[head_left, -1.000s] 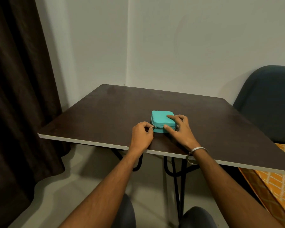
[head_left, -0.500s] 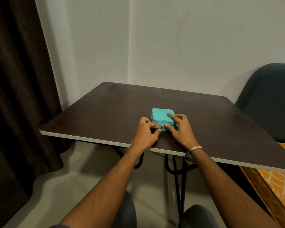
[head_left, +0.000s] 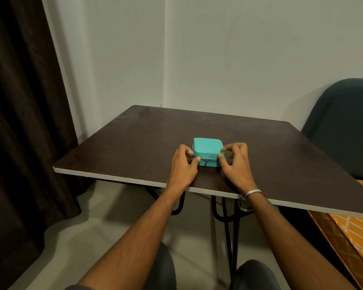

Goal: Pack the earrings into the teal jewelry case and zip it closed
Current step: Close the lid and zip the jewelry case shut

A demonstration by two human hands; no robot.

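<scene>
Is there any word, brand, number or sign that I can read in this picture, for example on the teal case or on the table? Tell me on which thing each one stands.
None: no readable text shows anywhere in the picture.
teal jewelry case: plain lid, no logo or label visible.
table: bare dark top, no marks.
bracelet: plain metal band; any engraving would be too small to tell.
orange cloth: only a lattice pattern, no letters.

No readable text, labels, brands, numbers anywhere in view.
</scene>
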